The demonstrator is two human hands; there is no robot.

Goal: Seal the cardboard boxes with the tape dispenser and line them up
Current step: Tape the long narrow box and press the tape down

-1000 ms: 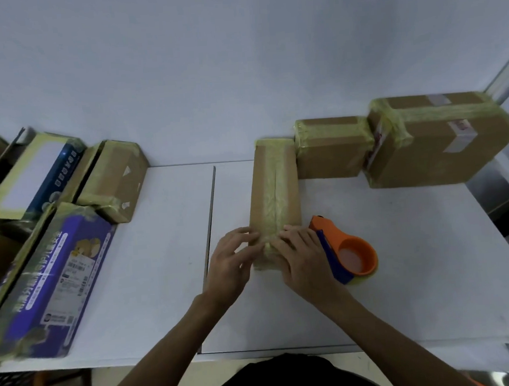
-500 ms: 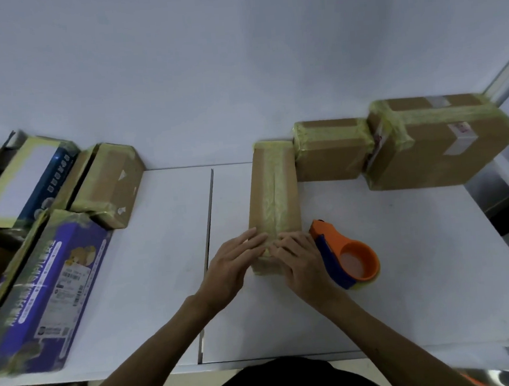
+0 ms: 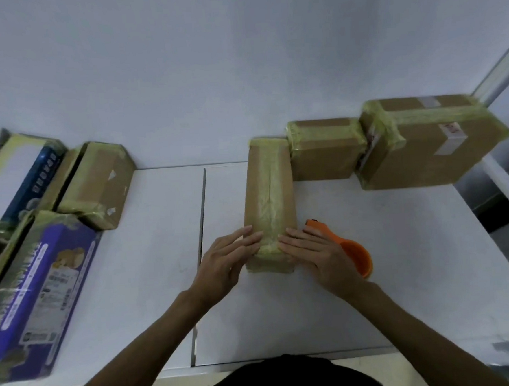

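A long, narrow brown cardboard box (image 3: 267,192) with a strip of yellowish tape along its top lies lengthwise on the white table (image 3: 149,260), its far end at the wall. The left hand (image 3: 225,261) and right hand (image 3: 320,253) lie flat with straight fingers and press on the box's near end from either side, gripping nothing. An orange plastic tape dispenser (image 3: 355,253) sits on the table just right of the box, partly under the right hand.

Touching the long box's far right side stands a squat taped brown box (image 3: 326,154), then a large taped brown box (image 3: 431,150) whose white label carries a reddish mark too blurred to read.

At the left edge lie a purple printed carton (image 3: 43,286) with a barcode sticker, a taped brown box (image 3: 99,185) and a blue-and-white carton (image 3: 14,179); their lettering is illegible.
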